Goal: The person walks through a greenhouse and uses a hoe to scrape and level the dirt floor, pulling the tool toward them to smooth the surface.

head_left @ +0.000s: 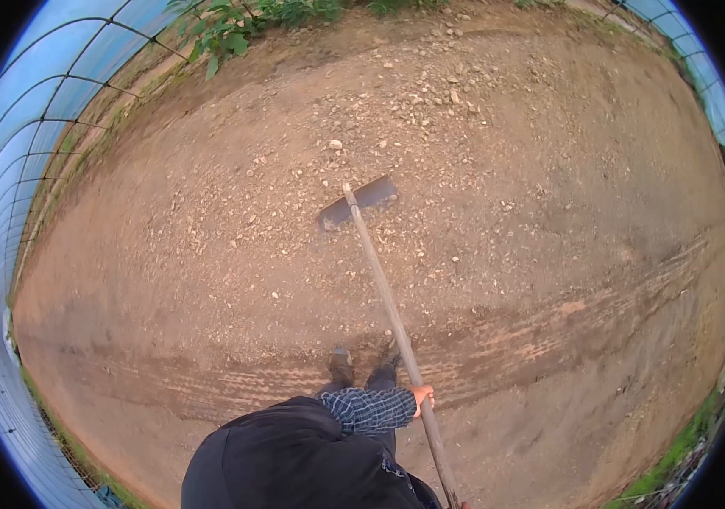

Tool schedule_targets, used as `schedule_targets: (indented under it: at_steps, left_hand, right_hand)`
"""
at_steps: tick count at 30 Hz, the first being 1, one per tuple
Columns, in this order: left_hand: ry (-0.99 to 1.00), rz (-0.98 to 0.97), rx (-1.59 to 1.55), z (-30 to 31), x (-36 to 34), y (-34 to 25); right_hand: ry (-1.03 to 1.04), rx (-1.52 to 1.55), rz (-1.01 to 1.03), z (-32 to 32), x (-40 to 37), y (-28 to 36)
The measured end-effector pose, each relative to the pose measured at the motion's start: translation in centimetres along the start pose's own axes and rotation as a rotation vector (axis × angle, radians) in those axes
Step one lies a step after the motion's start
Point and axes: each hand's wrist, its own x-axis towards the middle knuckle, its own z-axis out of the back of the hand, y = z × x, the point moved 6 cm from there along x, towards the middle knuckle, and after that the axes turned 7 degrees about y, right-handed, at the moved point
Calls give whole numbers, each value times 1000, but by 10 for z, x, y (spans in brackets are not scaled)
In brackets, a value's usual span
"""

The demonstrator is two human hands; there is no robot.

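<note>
A wide-bladed hoe (pixel 390 299) with a long wooden handle slants across the middle of the head view. Its flat, dark metal blade (pixel 373 194) rests on the stony soil, tilted up toward the right. My left hand (pixel 423 400), in a checked sleeve, reaches across my body and is wrapped round the lower part of the handle. Only a sliver of my right hand (pixel 464 506) shows at the bottom edge, against the handle's near end; most of it is cut off.
Loose pale stones (pixel 430 97) are scattered over the brown ground, densest beyond the blade. My boots (pixel 341 366) stand by a band of tyre tracks (pixel 549 327). A wire mesh fence (pixel 61 76) curves along the left. Leafy plants (pixel 231 34) grow at the far edge.
</note>
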Motion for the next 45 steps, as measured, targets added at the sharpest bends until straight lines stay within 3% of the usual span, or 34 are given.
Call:
schedule_targets:
  at_steps: [2, 4, 6, 7, 8, 9, 10, 12, 15, 18, 19, 20, 21, 22, 24, 27, 29, 31, 32, 33, 34, 35, 36, 38, 40, 42, 45]
  left_hand:
    - [0, -107, 42, 9, 23, -60]
    - [8, -267, 111, 15, 37, -152]
    - [-42, -363, 132, 22, 43, -251]
    - [-131, -565, 184, 9, 3, -304]
    - [-123, -544, 150, 13, -4, -350]
    - [-207, -511, 462, 12, -31, -390]
    - [-74, -599, 296, 12, -39, -417]
    - [-86, -617, 269, -4, -37, -408]
    - [-143, -633, 170, -8, -44, -384]
    - [-137, -540, 121, -18, -19, -270]
    - [-64, -394, 71, -15, 2, -229]
    - [-115, -250, -47, -18, 6, -185]
    - [21, -342, 236, -17, 28, -155]
    - [45, -210, 71, -24, 30, -120]
    - [-9, -165, 128, -45, 1, -78]
    - [24, -130, 158, -60, 10, -59]
    - [-26, -164, 217, -64, 23, -86]
    - [-54, -247, 246, -62, 42, -135]
    - [-59, -463, 168, -54, 78, -173]
    - [-154, -455, 376, -56, 59, -220]
    - [-79, -577, 204, -67, 41, -261]
    - [-128, -637, 364, -65, 31, -307]
    - [-70, -568, 417, -58, 38, -348]
    - [-151, -661, 458, -68, -10, -403]
    - [-224, -648, 524, -71, -34, -404]
    - [-208, -607, 312, -61, -30, -377]
    - [-138, -570, 150, -40, 6, -280]
  right_hand:
    - [-103, -61, 98, 2, 44, 54]
    - [-470, -51, 174, 7, 85, 113]
    - [-483, 13, 264, 36, 92, 199]
    - [-504, 42, 406, 52, 86, 246]
    - [-444, 118, 461, 63, 80, 287]
    - [-466, 147, 553, 75, 64, 322]
    - [-465, 173, 653, 83, 57, 349]
    - [-495, 190, 689, 101, 49, 356]
    - [-526, 214, 619, 93, 70, 300]
    - [-547, 157, 473, 44, 103, 192]
    - [-526, 162, 434, 37, 96, 160]
    - [-511, 136, 358, 24, 91, 126]
    - [-484, 103, 309, 12, 85, 97]
    - [-453, 68, 259, 4, 78, 71]
    - [-78, 124, 172, -9, 64, 31]
    - [28, 233, 131, -22, 70, 10]
    - [-319, 94, 62, 1, 74, 43]
    - [-403, 60, 171, 21, 94, 91]
    - [-428, 84, 202, 38, 99, 126]
    - [-431, 149, 194, 48, 107, 157]
    - [-415, 192, 250, 63, 108, 194]
    - [-425, 251, 346, 75, 108, 229]
    - [-448, 257, 436, 92, 98, 265]
    - [-490, 342, 572, 110, 83, 315]
    - [-466, 367, 599, 114, 81, 312]
    - [-441, 369, 633, 108, 83, 291]
    - [-371, 225, 535, 65, 115, 201]
